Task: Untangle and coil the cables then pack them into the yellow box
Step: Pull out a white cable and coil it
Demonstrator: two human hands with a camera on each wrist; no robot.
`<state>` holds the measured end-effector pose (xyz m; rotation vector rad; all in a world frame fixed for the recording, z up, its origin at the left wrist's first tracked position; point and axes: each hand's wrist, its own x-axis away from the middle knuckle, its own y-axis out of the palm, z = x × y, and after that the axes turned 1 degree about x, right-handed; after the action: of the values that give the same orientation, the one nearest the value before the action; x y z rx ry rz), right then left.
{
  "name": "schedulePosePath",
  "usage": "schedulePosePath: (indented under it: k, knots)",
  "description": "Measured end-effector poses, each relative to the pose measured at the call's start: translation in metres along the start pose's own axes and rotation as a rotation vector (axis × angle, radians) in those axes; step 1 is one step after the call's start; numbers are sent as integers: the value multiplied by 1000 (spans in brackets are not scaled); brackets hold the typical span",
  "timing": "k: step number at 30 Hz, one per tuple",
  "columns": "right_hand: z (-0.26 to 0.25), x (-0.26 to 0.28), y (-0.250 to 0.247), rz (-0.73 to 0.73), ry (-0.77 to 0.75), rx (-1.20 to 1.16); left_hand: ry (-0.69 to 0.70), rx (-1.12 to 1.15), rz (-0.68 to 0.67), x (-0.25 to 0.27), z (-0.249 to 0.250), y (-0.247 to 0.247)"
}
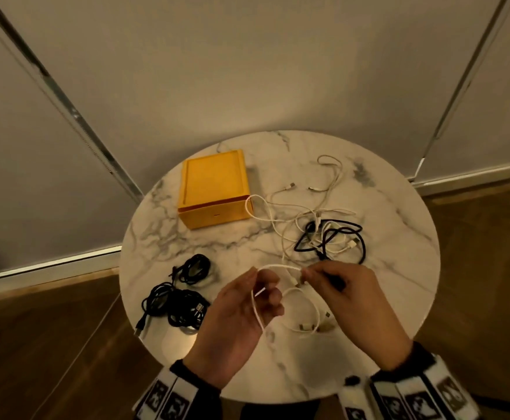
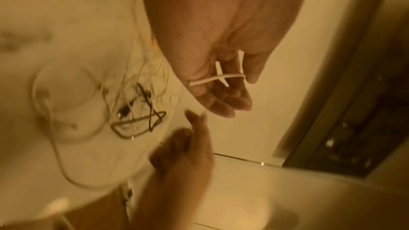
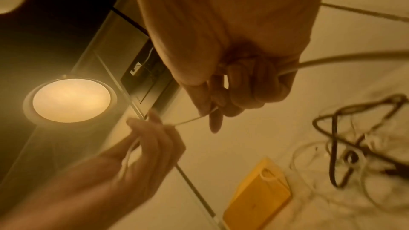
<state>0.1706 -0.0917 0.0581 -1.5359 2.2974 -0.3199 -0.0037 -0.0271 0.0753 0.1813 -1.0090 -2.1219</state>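
A white cable stretches between my two hands above the near part of the round marble table. My left hand has the cable looped across its curled fingers. My right hand pinches the same cable between thumb and fingers. Its slack hangs in loops below the hands. A tangle of white and black cables lies beyond my right hand. The yellow box stands closed at the back left, a white cable end touching its corner.
Two coiled black cables lie on the table's left side near the edge. Loose white cable trails toward the back right. Grey walls rise behind the table and wooden floor surrounds it.
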Motion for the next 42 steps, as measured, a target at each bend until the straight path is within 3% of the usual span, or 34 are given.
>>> schedulePosePath:
  k: [3, 6, 13, 15, 18, 20, 22, 26, 29, 36, 42]
  knots:
    - [10, -1, 30, -22, -5, 1, -34, 250, 17, 1, 0, 9]
    - [13, -2, 43, -23, -3, -10, -16, 215, 40, 0, 6, 13]
    - [-10, -5, 51, -289, 28, -54, 343, -16, 117, -17, 52, 7]
    - [-19, -6, 55, -304, -47, 32, 474, -253, 181, -26, 61, 2]
    - [-33, 1, 61, -320, -152, 176, 596, -851, 208, -35, 50, -10]
    - [-40, 6, 57, -303, -182, 196, 577, -1145, 160, -33, 37, -22]
    - [-41, 5, 45, -253, -190, 188, 525, -1271, 112, -26, 34, -31]
    - [-37, 2, 17, -183, -176, 122, 260, -1177, -46, -9, 34, -25]
    - [-35, 2, 5, -168, -151, 7, 158, -993, -155, 7, 26, -12]
    - [-29, -2, 8, -170, -59, -335, -51, -421, -176, 17, 3, -1]
    - [-31, 0, 36, -225, 29, -432, -23, -41, -214, 14, 19, 3]
